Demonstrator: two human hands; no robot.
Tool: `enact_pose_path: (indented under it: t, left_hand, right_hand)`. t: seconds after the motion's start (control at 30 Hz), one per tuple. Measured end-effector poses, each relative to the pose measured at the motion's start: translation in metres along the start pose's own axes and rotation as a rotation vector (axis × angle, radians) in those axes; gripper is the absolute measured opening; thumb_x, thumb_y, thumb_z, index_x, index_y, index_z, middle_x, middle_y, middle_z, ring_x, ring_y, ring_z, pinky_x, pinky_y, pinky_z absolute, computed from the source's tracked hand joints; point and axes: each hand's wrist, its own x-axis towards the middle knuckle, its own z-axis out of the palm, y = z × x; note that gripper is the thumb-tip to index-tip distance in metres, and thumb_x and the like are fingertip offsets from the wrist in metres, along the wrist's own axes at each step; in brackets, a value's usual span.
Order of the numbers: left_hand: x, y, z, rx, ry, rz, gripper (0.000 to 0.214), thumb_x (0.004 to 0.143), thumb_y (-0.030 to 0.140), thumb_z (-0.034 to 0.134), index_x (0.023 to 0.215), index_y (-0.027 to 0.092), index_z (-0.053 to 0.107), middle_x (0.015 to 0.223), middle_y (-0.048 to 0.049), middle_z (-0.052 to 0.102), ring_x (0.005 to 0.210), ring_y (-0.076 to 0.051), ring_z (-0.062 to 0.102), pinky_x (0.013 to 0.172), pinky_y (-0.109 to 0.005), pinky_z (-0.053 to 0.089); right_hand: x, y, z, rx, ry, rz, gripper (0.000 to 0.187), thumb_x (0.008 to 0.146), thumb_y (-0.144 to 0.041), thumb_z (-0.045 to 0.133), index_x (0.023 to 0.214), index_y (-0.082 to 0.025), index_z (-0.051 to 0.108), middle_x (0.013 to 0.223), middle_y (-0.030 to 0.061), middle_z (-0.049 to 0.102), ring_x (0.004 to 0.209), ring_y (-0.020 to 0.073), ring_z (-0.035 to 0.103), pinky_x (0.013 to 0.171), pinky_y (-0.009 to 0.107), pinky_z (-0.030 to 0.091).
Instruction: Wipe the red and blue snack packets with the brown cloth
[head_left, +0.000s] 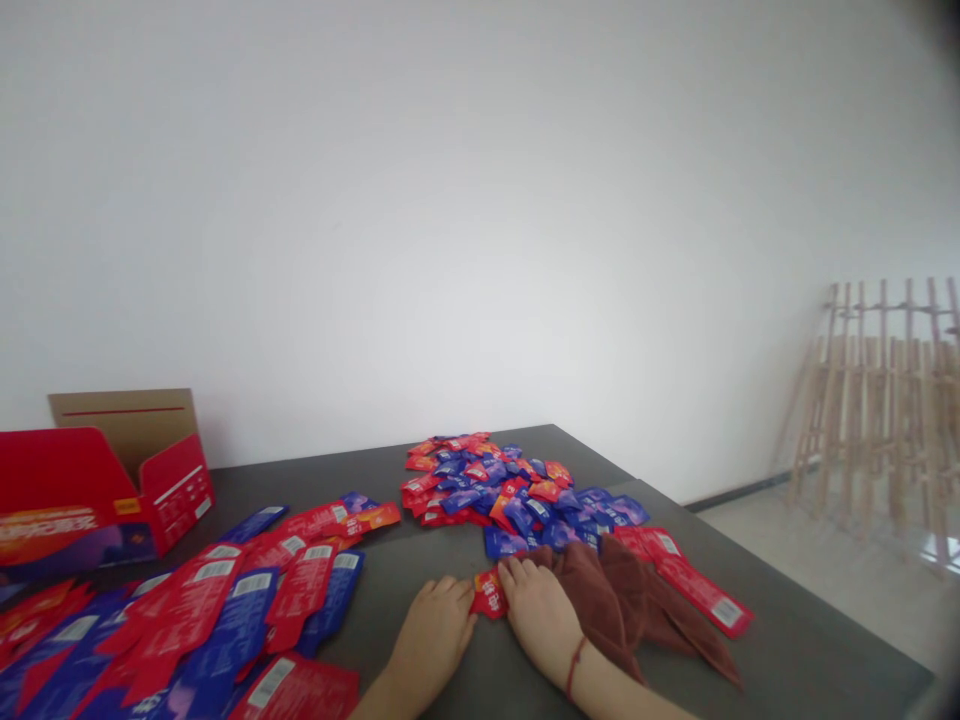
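Observation:
Both my hands rest on the dark grey table point(787, 650) near its front edge. My left hand point(431, 632) and my right hand point(541, 618) meet at a small red packet point(489, 596), which they pinch between their fingertips. A red string circles my right wrist. Just beyond lies a heap of small red and blue packets point(510, 492). A brown cloth point(626, 600) lies crumpled right beside my right hand.
Several long red and blue sachets point(225, 600) are spread over the left of the table. An open red cardboard box point(97, 490) stands at the far left. A long red sachet point(694, 580) lies by the cloth. Wooden frames point(877, 410) lean on the wall at right.

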Motion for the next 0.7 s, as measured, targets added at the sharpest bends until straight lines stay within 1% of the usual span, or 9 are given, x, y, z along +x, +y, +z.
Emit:
enact_pose_path:
  t: [0.1,0.17,0.23,0.27,0.33,0.4,0.47,0.57,0.7]
  left_hand:
    - [-0.001,-0.002,0.002,-0.002,0.010,0.004,0.029,0.092,0.016,0.048,0.118,0.019,0.060,0.116,-0.0061,0.065,0.105,-0.023,0.057,0.090,-0.037,0.042]
    - [-0.002,-0.004,0.003,-0.004,0.016,0.007,0.030,0.093,0.015,0.047,0.119,0.020,0.059,0.120,-0.0057,0.064,0.106,-0.023,0.056,0.090,-0.037,0.042]
    - [-0.003,-0.006,0.005,-0.006,0.018,0.011,0.029,0.093,0.015,0.046,0.119,0.020,0.059,0.121,-0.0052,0.064,0.107,-0.023,0.056,0.091,-0.037,0.041]
    - [-0.003,-0.007,0.007,-0.006,0.019,0.013,0.029,0.093,0.015,0.046,0.119,0.020,0.059,0.121,-0.0050,0.064,0.107,-0.022,0.056,0.091,-0.037,0.041]
    - [-0.003,-0.008,0.009,-0.001,0.020,0.013,0.029,0.093,0.015,0.046,0.119,0.020,0.060,0.121,-0.0049,0.064,0.108,-0.023,0.056,0.091,-0.037,0.041]
    - [-0.002,-0.008,0.010,0.006,0.018,0.012,0.030,0.094,0.015,0.046,0.120,0.020,0.059,0.122,-0.0053,0.063,0.108,-0.023,0.055,0.091,-0.037,0.041]
    - [-0.001,-0.008,0.011,0.013,0.008,0.012,0.031,0.094,0.015,0.045,0.121,0.019,0.059,0.123,-0.0061,0.063,0.108,-0.023,0.056,0.091,-0.037,0.041]
    - [0.002,-0.008,0.010,0.019,-0.005,0.014,0.031,0.094,0.013,0.045,0.120,0.018,0.059,0.123,-0.0064,0.063,0.106,-0.023,0.056,0.089,-0.037,0.042]
    - [0.003,-0.007,0.007,0.023,0.003,0.004,0.029,0.094,0.012,0.044,0.118,0.020,0.060,0.120,-0.0056,0.064,0.104,-0.023,0.056,0.088,-0.036,0.042]
  right_hand:
    - [-0.003,-0.008,-0.008,0.137,0.023,-0.169,0.040,0.086,-0.015,0.046,0.125,-0.015,0.056,0.122,0.0117,0.061,0.101,0.0242,0.056,0.085,0.036,0.043]
    - [-0.009,-0.002,-0.014,0.234,0.012,-0.269,0.041,0.083,-0.018,0.050,0.124,-0.019,0.056,0.124,0.0072,0.061,0.102,0.0226,0.055,0.088,0.034,0.041]
    - [-0.017,0.008,-0.018,0.291,-0.010,-0.329,0.043,0.082,-0.019,0.050,0.124,-0.023,0.056,0.127,0.0034,0.059,0.103,0.0210,0.054,0.090,0.033,0.039]
    - [-0.021,0.014,-0.018,0.299,-0.018,-0.333,0.043,0.083,-0.019,0.049,0.125,-0.025,0.056,0.129,0.0023,0.058,0.103,0.0206,0.053,0.090,0.033,0.039]
    - [-0.028,0.023,-0.015,0.281,-0.019,-0.285,0.046,0.083,-0.019,0.048,0.128,-0.026,0.054,0.131,0.0023,0.057,0.104,0.0213,0.052,0.090,0.035,0.039]
    - [-0.031,0.028,-0.011,0.243,-0.011,-0.192,0.048,0.082,-0.016,0.047,0.129,-0.024,0.053,0.131,0.0040,0.057,0.104,0.0226,0.052,0.090,0.036,0.039]
    - [-0.027,0.027,-0.007,0.203,-0.004,-0.100,0.049,0.081,-0.013,0.045,0.130,-0.020,0.053,0.131,0.0067,0.056,0.105,0.0239,0.053,0.090,0.037,0.039]
    - [-0.012,0.015,-0.007,0.151,-0.007,-0.036,0.047,0.083,-0.011,0.043,0.128,-0.015,0.054,0.128,0.0112,0.058,0.105,0.0252,0.054,0.087,0.037,0.041]
    - [0.008,-0.008,-0.014,0.139,-0.036,-0.120,0.036,0.088,-0.011,0.040,0.118,-0.014,0.060,0.113,0.0129,0.064,0.097,0.0244,0.056,0.078,0.035,0.043]
